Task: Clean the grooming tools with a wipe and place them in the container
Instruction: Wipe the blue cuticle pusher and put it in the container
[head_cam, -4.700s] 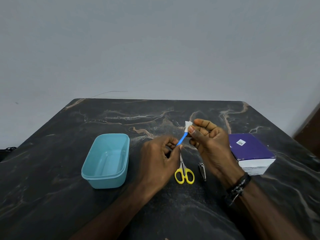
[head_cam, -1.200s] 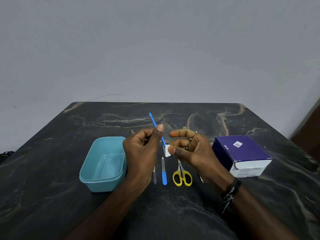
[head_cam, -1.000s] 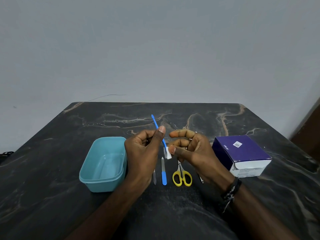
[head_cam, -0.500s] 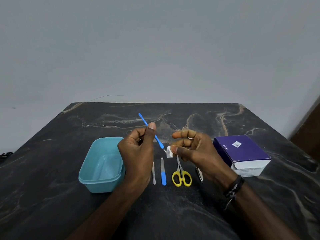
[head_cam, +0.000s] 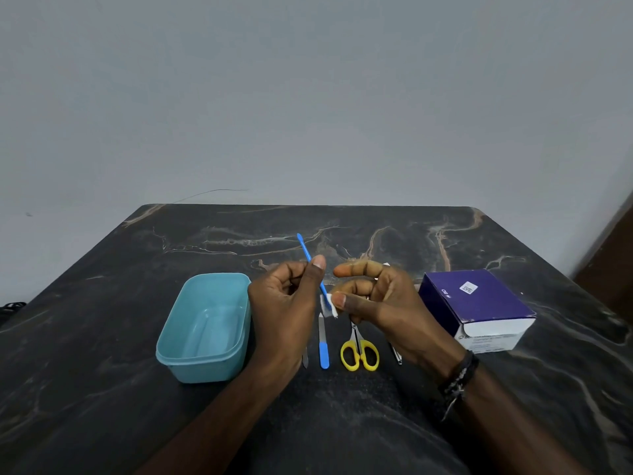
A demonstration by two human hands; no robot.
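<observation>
dark marble table (head_cam: 479, 423) (brown veins), grey wall (head_cam: 308, 90)

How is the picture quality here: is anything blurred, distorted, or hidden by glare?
Head view: light is dim and even, no glare; the right hand fingertips look slightly motion-blurred, the blue stick stays sharp; the wide-angle lens makes the table edges spread toward the camera.

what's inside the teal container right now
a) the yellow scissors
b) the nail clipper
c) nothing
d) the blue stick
c: the container shows only its bare floor; the scissors lie on the table and the left hand holds the blue stick.
</observation>
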